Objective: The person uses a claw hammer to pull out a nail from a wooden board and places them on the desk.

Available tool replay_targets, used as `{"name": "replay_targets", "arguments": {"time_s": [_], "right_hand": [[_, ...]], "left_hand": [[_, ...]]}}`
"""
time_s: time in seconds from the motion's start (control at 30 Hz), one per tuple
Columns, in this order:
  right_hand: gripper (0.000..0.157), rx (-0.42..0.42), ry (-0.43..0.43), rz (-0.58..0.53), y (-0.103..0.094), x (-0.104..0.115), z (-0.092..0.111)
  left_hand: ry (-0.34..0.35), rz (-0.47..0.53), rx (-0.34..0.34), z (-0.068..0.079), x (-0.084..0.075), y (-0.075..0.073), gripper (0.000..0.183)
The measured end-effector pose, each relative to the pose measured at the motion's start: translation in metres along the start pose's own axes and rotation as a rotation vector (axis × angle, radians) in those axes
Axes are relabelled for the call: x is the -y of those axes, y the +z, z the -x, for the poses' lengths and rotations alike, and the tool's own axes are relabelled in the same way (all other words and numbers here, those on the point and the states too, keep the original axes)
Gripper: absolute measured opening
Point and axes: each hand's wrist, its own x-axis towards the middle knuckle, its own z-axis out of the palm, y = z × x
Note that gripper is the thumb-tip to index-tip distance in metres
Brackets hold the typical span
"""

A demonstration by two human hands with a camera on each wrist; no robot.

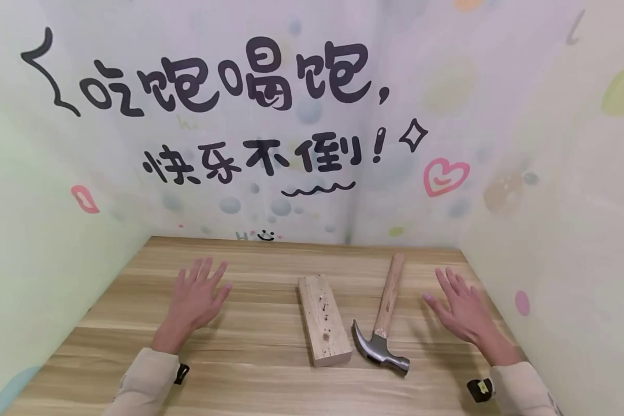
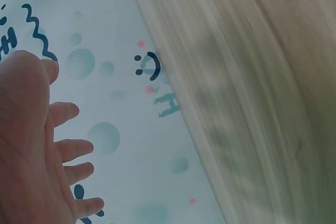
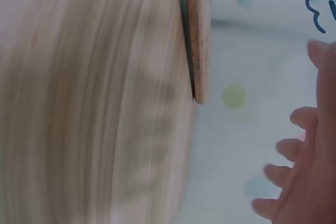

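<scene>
A light wooden block [image 1: 329, 326] lies lengthwise near the middle of the table, with several nails or nail holes in a row along its top. Just right of it rests a claw hammer [image 1: 387, 306], its grey head toward the near side and its wooden handle pointing away. My left hand [image 1: 195, 297] is spread, palm down, over the table left of the block, holding nothing. Over on the right, my right hand [image 1: 463, 309] has its fingers extended beside the hammer and is also bare. The right wrist view catches the hammer handle's end [image 3: 199, 77] beyond the hand.
The wood-grain table [image 1: 249, 370] meets a printed fabric backdrop [image 1: 291, 214] with dark lettering behind, and pale walls stand at both sides. Black wrist straps, such as the one at the right cuff [image 1: 479, 390], hang below the sleeves.
</scene>
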Motion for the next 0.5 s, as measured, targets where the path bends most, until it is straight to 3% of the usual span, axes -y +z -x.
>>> {"name": "replay_targets", "arguments": {"time_s": [0.27, 0.5], "right_hand": [[0.072, 0.143, 0.098, -0.245, 0.005, 0.009, -0.016], [0.071, 0.27, 0.312, -0.614, 0.018, 0.018, -0.036]], "left_hand": [[0.016, 0.032, 0.005, -0.011, -0.012, 0.009, 0.057], [0.028, 0.076, 0.033, -0.022, -0.029, 0.019, 0.056]]}}
